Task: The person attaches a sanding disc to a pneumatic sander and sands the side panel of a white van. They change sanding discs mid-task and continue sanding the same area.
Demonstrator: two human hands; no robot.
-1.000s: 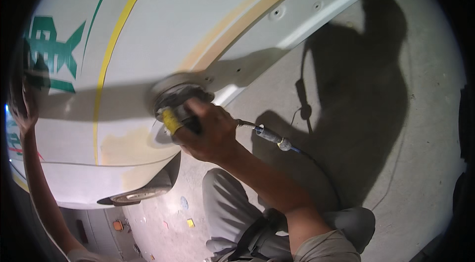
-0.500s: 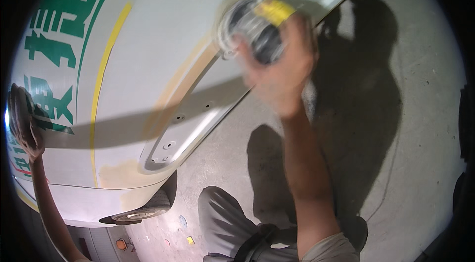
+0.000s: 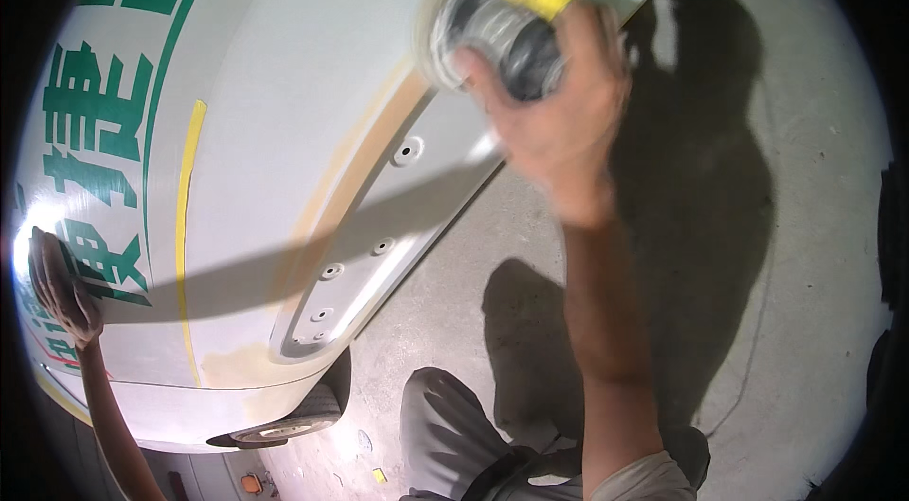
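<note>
My right hand (image 3: 568, 103) grips a round power sander (image 3: 492, 27) with a dark and grey body and a yellow label, somewhat smeared by motion. The sander's pad lies against the white vehicle body panel (image 3: 284, 113), at the upper end of a tan filler strip (image 3: 355, 155) beside the recessed lower edge. Far to the left, my left hand (image 3: 66, 288) is laid flat on the same panel, fingers stretched out and greyish, close to green lettering (image 3: 95, 179). Nothing shows in that hand.
A yellow tape strip (image 3: 187, 217) runs along the panel. Screw holes (image 3: 383, 245) dot the recessed white sill. Below it are a wheel (image 3: 294, 427) and a concrete floor (image 3: 454, 245) with shadows and small scraps. My bent knee (image 3: 440, 406) is near the wheel.
The sander in my right hand has moved farther up along the panel edge, away from the wheel. The whole view has shifted slightly; my left hand stays on the panel.
</note>
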